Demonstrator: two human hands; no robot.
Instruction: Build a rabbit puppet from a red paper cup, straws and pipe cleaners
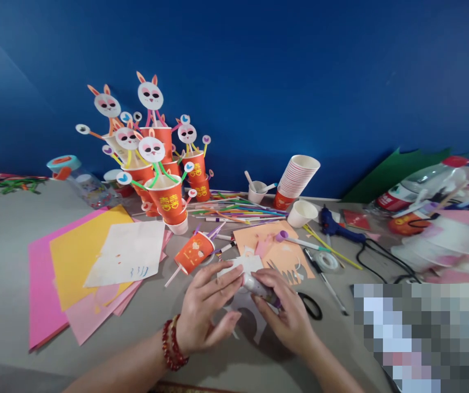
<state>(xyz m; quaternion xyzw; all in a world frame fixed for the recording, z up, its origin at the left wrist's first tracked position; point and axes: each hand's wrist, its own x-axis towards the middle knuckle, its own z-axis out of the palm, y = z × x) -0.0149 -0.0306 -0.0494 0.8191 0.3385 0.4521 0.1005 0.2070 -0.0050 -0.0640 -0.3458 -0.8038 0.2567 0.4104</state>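
My right hand (286, 308) is wrapped around a white glue stick (253, 285) with a purple lower end, tilted over the table. My left hand (208, 305), with red bead bracelets at the wrist, has its fingers stretched out, and their tips reach the glue stick's end. Whether a small piece lies under those fingertips is hidden. White paper scraps (253, 263) lie just behind and below both hands. To the right, a black scissors handle (311, 307) shows beside my right hand. An orange paper cup (194, 252) with straws lies tipped over beyond my left hand.
Stacked orange cups with rabbit faces (164, 199) stand back left, near coloured paper sheets (66, 273). Behind are loose straws (234, 210) and a leaning cup stack (298, 177). A blue glue gun (341, 226) with its cord and a plastic bottle (422, 185) are at right.
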